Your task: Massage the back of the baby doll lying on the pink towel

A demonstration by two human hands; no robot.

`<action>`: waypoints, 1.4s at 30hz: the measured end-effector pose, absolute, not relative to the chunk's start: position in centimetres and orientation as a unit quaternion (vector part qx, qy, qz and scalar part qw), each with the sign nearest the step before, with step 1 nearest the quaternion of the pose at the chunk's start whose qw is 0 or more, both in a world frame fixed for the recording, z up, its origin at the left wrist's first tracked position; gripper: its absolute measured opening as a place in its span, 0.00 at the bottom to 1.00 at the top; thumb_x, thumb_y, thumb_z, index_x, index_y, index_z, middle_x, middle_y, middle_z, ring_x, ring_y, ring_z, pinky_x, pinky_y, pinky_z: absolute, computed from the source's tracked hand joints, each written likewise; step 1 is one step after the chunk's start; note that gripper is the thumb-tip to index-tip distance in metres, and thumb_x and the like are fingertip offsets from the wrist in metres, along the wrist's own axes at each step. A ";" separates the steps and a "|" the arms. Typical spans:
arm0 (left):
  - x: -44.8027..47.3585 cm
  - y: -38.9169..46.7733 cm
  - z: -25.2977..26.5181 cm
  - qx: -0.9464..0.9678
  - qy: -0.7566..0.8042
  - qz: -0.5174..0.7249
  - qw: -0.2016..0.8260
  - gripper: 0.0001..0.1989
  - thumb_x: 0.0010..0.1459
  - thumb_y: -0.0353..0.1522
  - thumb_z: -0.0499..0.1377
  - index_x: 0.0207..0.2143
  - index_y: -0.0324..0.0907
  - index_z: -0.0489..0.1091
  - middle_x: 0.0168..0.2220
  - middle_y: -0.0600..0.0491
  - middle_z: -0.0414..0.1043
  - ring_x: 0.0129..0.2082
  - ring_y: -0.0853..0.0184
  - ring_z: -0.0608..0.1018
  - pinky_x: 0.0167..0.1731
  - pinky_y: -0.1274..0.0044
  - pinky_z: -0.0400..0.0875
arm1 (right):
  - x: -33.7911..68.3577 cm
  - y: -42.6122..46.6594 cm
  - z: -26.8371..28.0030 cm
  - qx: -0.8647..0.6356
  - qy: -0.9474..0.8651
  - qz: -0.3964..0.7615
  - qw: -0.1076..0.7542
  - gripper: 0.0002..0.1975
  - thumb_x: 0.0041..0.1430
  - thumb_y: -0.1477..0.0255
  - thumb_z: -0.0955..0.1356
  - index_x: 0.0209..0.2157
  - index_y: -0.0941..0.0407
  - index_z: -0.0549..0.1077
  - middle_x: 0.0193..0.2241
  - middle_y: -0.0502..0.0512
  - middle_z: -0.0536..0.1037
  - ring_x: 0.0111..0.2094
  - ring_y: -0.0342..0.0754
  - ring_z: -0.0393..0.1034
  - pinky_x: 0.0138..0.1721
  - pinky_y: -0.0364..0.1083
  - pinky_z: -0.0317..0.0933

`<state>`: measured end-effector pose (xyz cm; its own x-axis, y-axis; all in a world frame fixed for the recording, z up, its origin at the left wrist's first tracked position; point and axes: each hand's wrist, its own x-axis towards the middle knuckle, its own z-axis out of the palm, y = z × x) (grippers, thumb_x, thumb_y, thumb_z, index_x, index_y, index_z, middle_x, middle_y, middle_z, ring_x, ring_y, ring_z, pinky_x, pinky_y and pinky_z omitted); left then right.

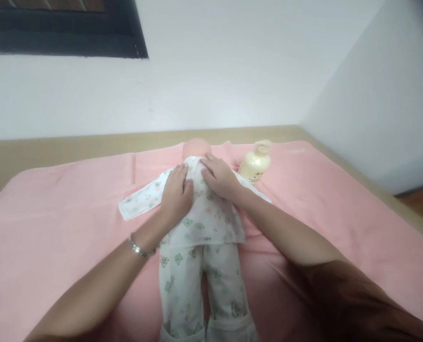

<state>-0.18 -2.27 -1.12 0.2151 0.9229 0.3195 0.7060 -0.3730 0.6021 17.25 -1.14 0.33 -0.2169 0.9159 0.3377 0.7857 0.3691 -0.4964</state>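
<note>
In front of me, a doll (pixel 208 209) in a white printed shirt (pixel 207 228) and trousers (pixel 183 285) lies stretched out on a pink cloth (pixel 72 204), with the person's left hand (pixel 178 189) and right hand (pixel 220 177) laid apart on its upper body, just below its head (pixel 196 146), fingers extended and clamped on nothing. Just beyond the doll's sleeve (pixel 257 190) on the person's right sits a pump bottle (pixel 256 164), which, I judge, an outward swing of the right arm (pixel 286 225) could topple, while uneven pressing could ruck the shirt or shift the doll
</note>
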 end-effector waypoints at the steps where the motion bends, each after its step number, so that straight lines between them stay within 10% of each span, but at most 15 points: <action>1: -0.1 -2.4 -0.9 0.762 0.537 0.321 0.167 0.27 0.65 0.33 0.46 0.63 0.34 0.64 0.67 0.41 0.62 0.70 0.53 0.61 0.72 0.56 0.54 | 17.6 -1.2 1.0 -0.546 -0.771 0.105 0.311 0.24 0.66 0.70 0.58 0.59 0.63 0.70 0.65 0.68 0.66 0.68 0.60 0.58 0.68 0.63 0.53; 8: 3.2 -5.3 3.1 0.760 0.427 0.346 0.346 0.28 0.63 0.43 0.52 0.63 0.41 0.66 0.69 0.48 0.60 0.71 0.56 0.59 0.74 0.59 0.47 | 22.6 -4.1 8.2 -0.505 -0.725 -0.101 0.457 0.24 0.69 0.68 0.57 0.63 0.48 0.66 0.68 0.50 0.62 0.71 0.56 0.51 0.70 0.64 0.52; 16: 11.4 -2.3 7.6 0.361 0.272 0.421 0.786 0.32 0.69 0.44 0.44 0.71 0.43 0.48 0.73 0.47 0.49 0.73 0.63 0.53 0.71 0.67 0.55 | 28.1 -1.4 8.2 -0.655 -0.650 -0.092 0.373 0.29 0.71 0.57 0.56 0.67 0.54 0.60 0.71 0.62 0.52 0.72 0.68 0.46 0.67 0.72 0.49; 21: 12.8 -1.7 8.4 0.202 0.187 0.454 0.848 0.29 0.70 0.43 0.44 0.68 0.40 0.55 0.67 0.41 0.61 0.68 0.59 0.65 0.66 0.65 0.65 | 26.6 -1.0 7.6 -0.682 -0.671 -0.049 0.285 0.30 0.72 0.59 0.56 0.67 0.61 0.60 0.70 0.69 0.54 0.72 0.67 0.44 0.68 0.68 0.47; 25: 13.2 -2.6 8.2 0.190 0.163 0.436 0.864 0.26 0.71 0.42 0.42 0.62 0.37 0.63 0.60 0.40 0.71 0.62 0.57 0.73 0.61 0.66 0.71 | 25.0 -1.4 7.6 -0.681 -0.690 -0.096 0.228 0.26 0.71 0.65 0.54 0.56 0.65 0.72 0.58 0.73 0.72 0.64 0.64 0.61 0.67 0.64 0.49; 29: 12.8 -2.4 7.9 0.193 0.169 0.417 0.872 0.27 0.71 0.42 0.41 0.60 0.35 0.65 0.57 0.38 0.73 0.60 0.58 0.75 0.59 0.68 0.72 | 24.3 -1.9 8.1 -0.733 -0.652 -0.070 0.182 0.25 0.71 0.61 0.54 0.42 0.58 0.78 0.40 0.66 0.81 0.45 0.61 0.75 0.46 0.53 0.64; 42: 5.9 -2.8 9.7 0.138 0.277 0.422 0.852 0.30 0.67 0.35 0.46 0.69 0.33 0.54 0.63 0.37 0.67 0.64 0.59 0.72 0.62 0.71 0.70 | 23.9 -1.5 8.3 -0.773 -0.609 -0.071 0.163 0.25 0.68 0.60 0.58 0.22 0.55 0.72 0.24 0.59 0.78 0.27 0.52 0.69 0.27 0.47 0.48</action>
